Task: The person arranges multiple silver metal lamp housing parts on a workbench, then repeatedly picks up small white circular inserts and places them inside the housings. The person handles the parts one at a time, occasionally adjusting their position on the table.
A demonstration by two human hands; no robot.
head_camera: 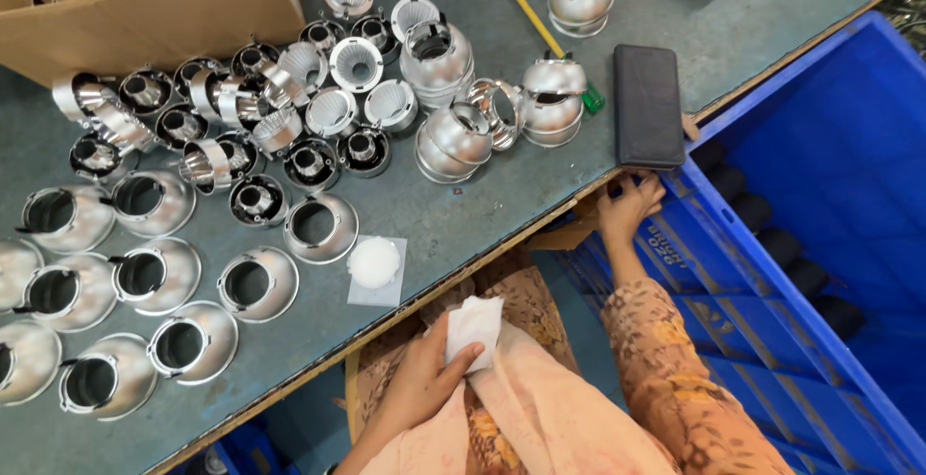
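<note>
My left hand (424, 379) rests in my lap and grips a folded white cloth (473, 325). Just below the table edge, my right hand (627, 207) reaches toward the rim of a large blue plastic crate (839, 176); its fingers touch the crate's edge, right under a black rectangular case (647, 104) lying on the table. Whether those fingers hold anything is hidden. Many shiny silver reflector cups and domed metal housings (318, 229) are spread over the grey table (463, 215).
A cardboard box (145, 2) stands at the back left. A small white round pad on a clear square (374, 263) lies near the front edge. A yellow-and-green screwdriver (545, 31) lies among the housings. Dark cylindrical parts (781, 244) sit inside the crate.
</note>
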